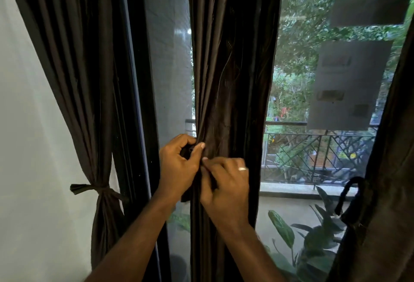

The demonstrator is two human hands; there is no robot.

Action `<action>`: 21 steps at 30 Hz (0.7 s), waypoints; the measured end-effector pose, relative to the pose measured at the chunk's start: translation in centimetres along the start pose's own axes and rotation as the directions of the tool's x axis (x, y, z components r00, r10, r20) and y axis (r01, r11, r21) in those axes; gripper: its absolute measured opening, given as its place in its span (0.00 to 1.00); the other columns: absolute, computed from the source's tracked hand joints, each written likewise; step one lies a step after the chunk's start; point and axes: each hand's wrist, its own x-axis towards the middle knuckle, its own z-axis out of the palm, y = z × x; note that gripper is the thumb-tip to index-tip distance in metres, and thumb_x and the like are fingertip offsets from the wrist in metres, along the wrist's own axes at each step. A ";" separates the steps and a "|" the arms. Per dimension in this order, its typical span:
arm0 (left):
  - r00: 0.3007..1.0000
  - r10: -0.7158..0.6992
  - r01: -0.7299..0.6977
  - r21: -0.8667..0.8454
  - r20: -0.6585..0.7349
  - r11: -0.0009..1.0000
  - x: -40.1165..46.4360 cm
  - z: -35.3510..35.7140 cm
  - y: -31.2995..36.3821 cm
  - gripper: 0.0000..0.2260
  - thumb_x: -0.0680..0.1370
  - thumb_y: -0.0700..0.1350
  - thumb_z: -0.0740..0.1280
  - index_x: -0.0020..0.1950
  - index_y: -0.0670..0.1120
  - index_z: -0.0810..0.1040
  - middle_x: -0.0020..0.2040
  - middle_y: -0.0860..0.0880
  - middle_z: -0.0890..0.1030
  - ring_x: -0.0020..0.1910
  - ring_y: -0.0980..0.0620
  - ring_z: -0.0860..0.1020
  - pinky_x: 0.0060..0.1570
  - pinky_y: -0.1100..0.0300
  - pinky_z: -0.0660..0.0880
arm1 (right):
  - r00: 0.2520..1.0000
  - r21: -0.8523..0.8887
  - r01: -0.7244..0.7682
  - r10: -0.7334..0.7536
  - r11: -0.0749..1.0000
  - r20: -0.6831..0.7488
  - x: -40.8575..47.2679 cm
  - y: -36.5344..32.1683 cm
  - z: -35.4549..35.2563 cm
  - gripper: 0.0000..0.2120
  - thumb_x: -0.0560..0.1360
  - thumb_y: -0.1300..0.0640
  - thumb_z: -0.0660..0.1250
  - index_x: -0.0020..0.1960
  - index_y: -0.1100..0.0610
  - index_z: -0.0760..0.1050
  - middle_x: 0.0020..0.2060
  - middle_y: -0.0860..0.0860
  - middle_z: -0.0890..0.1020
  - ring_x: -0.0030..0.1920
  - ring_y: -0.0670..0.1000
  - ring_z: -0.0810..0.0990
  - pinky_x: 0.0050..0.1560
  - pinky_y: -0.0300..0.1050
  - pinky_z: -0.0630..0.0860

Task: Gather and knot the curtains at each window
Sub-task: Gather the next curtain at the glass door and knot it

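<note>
a person's 2 bare hands work on the middle curtain point(233, 69), a dark brown panel hanging in gathered folds in front of a tall glass window point(298, 93). the left hand point(177, 165) sits at the curtain's left edge, its fingers curled around a bunch of dark fabric and its thumb pressed against the folds. the right hand point(226, 187), just below and to the right of the left hand and touching it, pinches the cloth between curled fingers; a ring point(242, 169) shows on 1 finger. left of the middle curtain, beyond the dark window frame point(139, 80), a second curtain point(74, 57) hangs against a white wall point(29, 147), already cinched low down by a knotted fabric tie point(96, 188). right of the middle curtain, at the picture's edge, a third curtain point(385, 192) hangs with a dark loop point(349, 194) on its left side. through the glass behind the middle curtain show a balcony railing point(313, 154), green trees and large potted leaves point(313, 237).
</note>
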 end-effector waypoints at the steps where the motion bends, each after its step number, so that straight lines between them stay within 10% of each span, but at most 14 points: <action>1: 1.000 -0.004 0.004 0.009 -0.002 1.000 0.1 -0.2 0.0 0.05 0.76 0.38 0.73 0.41 0.41 0.81 0.36 0.48 0.81 0.37 0.52 0.79 0.40 0.51 0.77 | 0.997 -0.009 -0.027 0.026 1.000 -0.066 0.0 0.0 -0.9 0.08 0.74 0.62 0.73 0.52 0.57 0.84 0.49 0.52 0.80 0.49 0.53 0.75 0.48 0.47 0.71; 7: 0.999 -0.039 0.041 0.109 -0.026 0.993 0.3 -0.9 -0.3 0.05 0.74 0.40 0.77 0.42 0.47 0.82 0.44 0.55 0.77 0.46 0.54 0.78 0.49 0.63 0.75 | 0.883 0.014 -0.394 0.383 0.919 -0.273 1.0 3.0 -3.6 0.19 0.76 0.60 0.73 0.65 0.55 0.74 0.58 0.52 0.77 0.58 0.57 0.76 0.58 0.59 0.71; 13: 0.987 -0.160 0.159 0.046 0.009 0.986 0.4 -0.5 0.3 0.06 0.75 0.40 0.76 0.39 0.43 0.82 0.39 0.48 0.79 0.40 0.52 0.79 0.45 0.60 0.76 | 0.994 -0.010 -0.080 0.079 0.997 -0.074 -0.2 2.1 -0.6 0.09 0.75 0.64 0.71 0.54 0.57 0.84 0.40 0.50 0.80 0.41 0.53 0.78 0.44 0.51 0.73; 21: 0.946 -0.310 0.321 -0.162 0.093 0.933 0.2 -0.2 1.3 0.07 0.78 0.37 0.72 0.39 0.40 0.83 0.35 0.48 0.81 0.32 0.56 0.78 0.35 0.62 0.74 | 0.991 0.088 -0.131 0.132 0.987 -0.007 0.4 -0.1 1.9 0.12 0.75 0.65 0.68 0.57 0.59 0.84 0.41 0.52 0.82 0.41 0.53 0.80 0.41 0.51 0.80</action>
